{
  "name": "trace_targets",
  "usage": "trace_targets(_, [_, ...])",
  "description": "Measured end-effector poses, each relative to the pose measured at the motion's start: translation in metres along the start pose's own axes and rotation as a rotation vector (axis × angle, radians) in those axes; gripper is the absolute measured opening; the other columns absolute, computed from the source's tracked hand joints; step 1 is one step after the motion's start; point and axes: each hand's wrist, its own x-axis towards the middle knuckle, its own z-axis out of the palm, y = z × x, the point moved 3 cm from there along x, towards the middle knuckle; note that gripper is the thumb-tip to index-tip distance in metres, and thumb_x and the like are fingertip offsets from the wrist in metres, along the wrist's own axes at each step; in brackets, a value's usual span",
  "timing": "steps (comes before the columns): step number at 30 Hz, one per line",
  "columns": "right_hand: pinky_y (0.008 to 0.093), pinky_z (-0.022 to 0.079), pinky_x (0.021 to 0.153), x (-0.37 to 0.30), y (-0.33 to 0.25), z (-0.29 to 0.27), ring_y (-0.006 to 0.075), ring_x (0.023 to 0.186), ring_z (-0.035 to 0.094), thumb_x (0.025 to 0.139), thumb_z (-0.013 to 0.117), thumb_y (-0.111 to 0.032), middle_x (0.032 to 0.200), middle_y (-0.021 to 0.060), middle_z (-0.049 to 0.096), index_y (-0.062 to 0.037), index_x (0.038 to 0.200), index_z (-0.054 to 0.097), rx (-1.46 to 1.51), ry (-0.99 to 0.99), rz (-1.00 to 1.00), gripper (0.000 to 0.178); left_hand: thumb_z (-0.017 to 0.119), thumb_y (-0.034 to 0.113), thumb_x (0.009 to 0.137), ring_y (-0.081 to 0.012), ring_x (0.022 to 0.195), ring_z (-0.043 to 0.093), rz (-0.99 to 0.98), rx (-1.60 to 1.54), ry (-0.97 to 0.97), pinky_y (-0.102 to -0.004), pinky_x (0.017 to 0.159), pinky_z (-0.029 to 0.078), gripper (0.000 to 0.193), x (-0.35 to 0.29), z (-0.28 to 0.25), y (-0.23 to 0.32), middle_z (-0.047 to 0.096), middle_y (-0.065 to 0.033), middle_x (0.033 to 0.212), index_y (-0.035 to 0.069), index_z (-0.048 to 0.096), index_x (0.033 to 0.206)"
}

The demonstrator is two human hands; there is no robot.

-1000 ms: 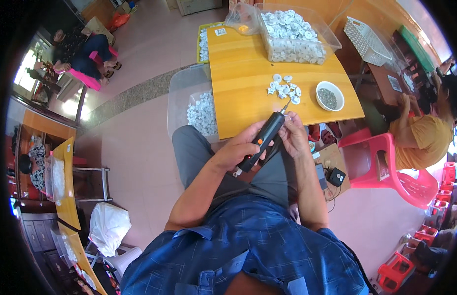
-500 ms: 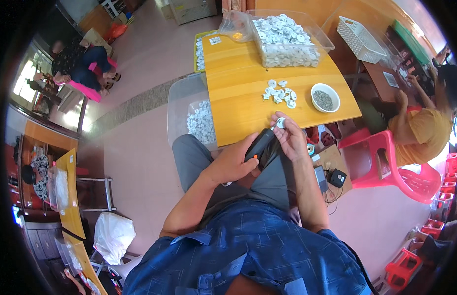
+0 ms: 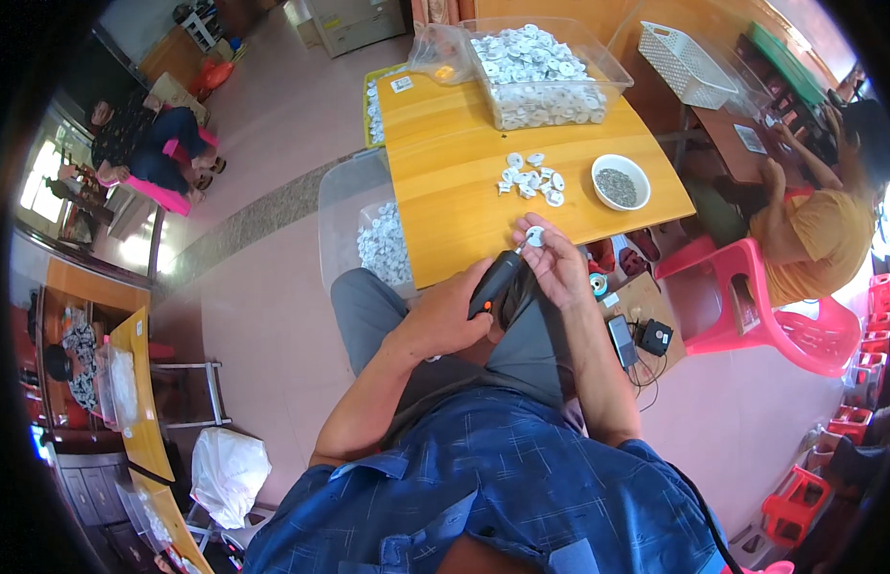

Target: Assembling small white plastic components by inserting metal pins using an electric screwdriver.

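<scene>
My left hand [image 3: 447, 314] is wrapped round a black cordless screwdriver [image 3: 497, 280] with an orange switch. The tool's tip points up and right, at a small round white plastic part [image 3: 534, 236]. Fingertips of my right hand [image 3: 560, 268] pinch that part over the table's near edge; whether the tip sits in a screw is too small to tell. Beyond my hands, several similar white parts [image 3: 531, 178] lie loose on the yellow table [image 3: 445, 182]. To their right stands a white bowl [image 3: 643, 196] of small grey metal pieces, apparently screws.
A clear bin [image 3: 617, 81] heaped with white parts stands at the table's far side. Another clear tub [image 3: 332, 225] of parts is left of the table. At right are a pink chair [image 3: 751, 297], a low stand with a black device [image 3: 655, 337] and a seated person in yellow [image 3: 818, 234].
The view has shifted a little, so the table and its contents appear slightly further left. My hands keep the screwdriver tip and the white part together.
</scene>
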Motion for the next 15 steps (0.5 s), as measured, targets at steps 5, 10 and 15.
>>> trace_targets(5, [0.0380, 0.052, 0.099, -0.0015, -0.0005, 0.0031, 0.0315, 0.114, 0.063, 0.097, 0.050, -0.007, 0.129, 0.0215, 0.059, 0.0073, 0.134, 0.049, -0.007, -0.019, -0.012, 0.041, 0.063, 0.018, 0.078, -0.0411, 0.105, 0.062, 0.043, 0.036, 0.041, -0.0441, 0.091, 0.049, 0.071, 0.0005, 0.0017, -0.0057, 0.061, -0.0260, 0.119, 0.002, 0.040, 0.143])
trace_targets(10, [0.0336, 0.056, 0.091, 0.0009, -0.0009, 0.0008, 0.0316, 0.115, 0.063, 0.096, 0.054, -0.005, 0.133, 0.0217, 0.057, 0.0065, 0.136, 0.048, -0.022, -0.001, -0.009, 0.043, 0.063, 0.018, 0.078, -0.0381, 0.103, 0.064, 0.054, 0.023, 0.035, -0.0413, 0.089, 0.050, 0.071, 0.0026, -0.0018, -0.0001, 0.063, -0.0242, 0.116, 0.003, 0.040, 0.143])
trace_targets(15, [0.0346, 0.054, 0.095, 0.0003, -0.0005, 0.0015, 0.0300, 0.115, 0.063, 0.096, 0.054, -0.007, 0.130, 0.0204, 0.060, 0.0063, 0.134, 0.051, -0.061, -0.019, -0.007, 0.040, 0.062, 0.017, 0.077, -0.0435, 0.103, 0.061, 0.053, -0.002, 0.035, -0.0470, 0.089, 0.049, 0.070, 0.0023, 0.0001, -0.0053, 0.061, -0.0263, 0.116, 0.002, 0.040, 0.142])
